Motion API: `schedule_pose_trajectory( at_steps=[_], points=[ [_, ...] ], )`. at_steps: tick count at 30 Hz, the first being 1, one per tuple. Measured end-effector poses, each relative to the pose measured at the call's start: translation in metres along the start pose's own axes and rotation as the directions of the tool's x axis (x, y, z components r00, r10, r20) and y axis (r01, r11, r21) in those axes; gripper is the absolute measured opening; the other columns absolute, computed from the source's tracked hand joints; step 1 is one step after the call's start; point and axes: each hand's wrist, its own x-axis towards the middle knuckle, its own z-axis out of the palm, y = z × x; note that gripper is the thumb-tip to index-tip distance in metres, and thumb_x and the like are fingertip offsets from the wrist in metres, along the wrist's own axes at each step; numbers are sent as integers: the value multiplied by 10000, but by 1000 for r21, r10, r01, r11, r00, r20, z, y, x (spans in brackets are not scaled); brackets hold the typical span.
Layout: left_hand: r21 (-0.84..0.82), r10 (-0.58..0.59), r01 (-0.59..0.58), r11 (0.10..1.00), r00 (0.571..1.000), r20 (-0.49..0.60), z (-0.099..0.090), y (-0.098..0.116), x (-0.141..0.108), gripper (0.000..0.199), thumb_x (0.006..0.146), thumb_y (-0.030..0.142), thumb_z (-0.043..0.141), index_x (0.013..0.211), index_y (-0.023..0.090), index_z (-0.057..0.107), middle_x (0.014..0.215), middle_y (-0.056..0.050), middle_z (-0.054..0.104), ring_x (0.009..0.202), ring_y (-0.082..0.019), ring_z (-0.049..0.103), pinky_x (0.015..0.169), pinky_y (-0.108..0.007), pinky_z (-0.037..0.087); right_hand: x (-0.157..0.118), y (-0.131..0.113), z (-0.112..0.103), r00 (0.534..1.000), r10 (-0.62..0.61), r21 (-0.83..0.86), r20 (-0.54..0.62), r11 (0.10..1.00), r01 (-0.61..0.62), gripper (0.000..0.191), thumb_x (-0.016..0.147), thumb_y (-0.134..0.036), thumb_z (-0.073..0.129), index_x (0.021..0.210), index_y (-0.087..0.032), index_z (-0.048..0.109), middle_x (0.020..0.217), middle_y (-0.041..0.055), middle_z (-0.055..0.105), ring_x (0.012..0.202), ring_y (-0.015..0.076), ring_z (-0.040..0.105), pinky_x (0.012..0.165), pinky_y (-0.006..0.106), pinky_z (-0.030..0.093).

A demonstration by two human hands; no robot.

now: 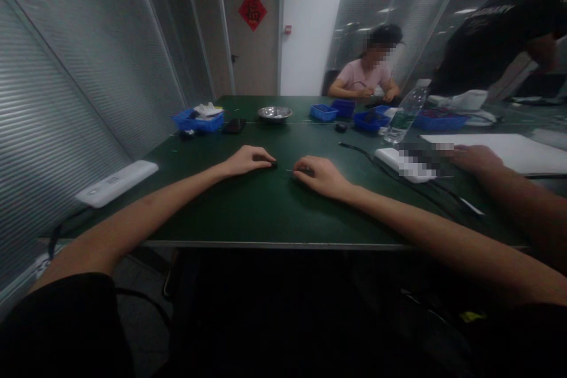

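Above the green table (248, 212), my left hand (246, 160) pinches a small black part (274, 164) between thumb and fingertips; its exact kind is too small to make out. Facing it a short way to the right, my right hand (319, 176) is closed around a thin metal rod (289, 170), whose tip points left toward the black part. The rod's other end is hidden inside my fingers. A gap shows between the rod's tip and the black part.
Beyond my hands stand a steel bowl (275, 114), a blue bin (199, 121) and a smaller blue bin (323, 111). To the right are a water bottle (404, 115), a white power bank-like box (390, 159) and a co-worker's hand (476, 158). A white box (117, 183) lies left.
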Motion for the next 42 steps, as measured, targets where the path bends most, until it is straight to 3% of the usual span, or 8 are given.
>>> schedule_pose_trajectory(
  at_steps=[2,5,14,20,26,35,42],
  points=[
    [-29,86,-85,996,995,42,16,20,3,309,944,393,708,1174,204,793,1143,-91,764,1047,-223,701,948,-351,522,0,0,0,1000,-16,-6,-2,1000,16,185,1000,-339,606,1072,-199,704,1011,74,709,886,203,645,782,312,460],
    [-23,128,-127,992,991,36,24,34,2,275,958,365,704,1154,193,794,1098,-93,764,1002,-216,702,907,-333,519,-1,0,-1,999,-36,0,-5,999,36,185,1001,-337,599,1065,-200,706,1001,73,704,876,204,645,777,313,460],
    [-51,151,-150,987,988,19,24,32,0,261,957,349,715,1148,191,797,1097,-99,760,1009,-218,703,916,-343,524,-2,-2,-1,996,-88,21,4,996,88,200,1020,-344,580,1099,-200,695,1025,82,697,894,209,644,794,323,471],
    [-96,184,-177,980,980,69,30,37,0,258,963,349,707,1161,211,798,1138,-99,757,1060,-227,701,954,-349,514,-2,-3,4,990,-137,28,31,990,136,217,1036,-359,569,1149,-208,677,1061,82,693,936,212,646,812,324,475],
    [-87,122,-114,990,987,104,27,35,1,349,963,395,696,1258,221,760,1130,-89,734,1032,-220,677,900,-329,506,0,-4,3,994,-109,45,-1,993,109,202,1038,-350,568,1117,-202,680,1050,83,695,923,208,646,816,322,471],
    [14,24,-24,1000,998,51,19,13,3,360,954,484,664,1142,207,797,1087,-83,676,917,-200,639,797,-316,493,2,4,4,1000,19,-5,-18,1000,-19,167,1008,-333,604,1054,-199,694,992,71,709,863,202,637,776,310,456],
    [-11,-7,8,1000,999,43,12,10,3,366,954,481,667,1165,206,785,1140,-91,700,984,-218,658,858,-334,510,1,3,4,998,64,-45,-4,997,-64,194,1007,-366,605,1062,-210,706,1017,74,724,875,203,647,794,311,471]
  ],
)
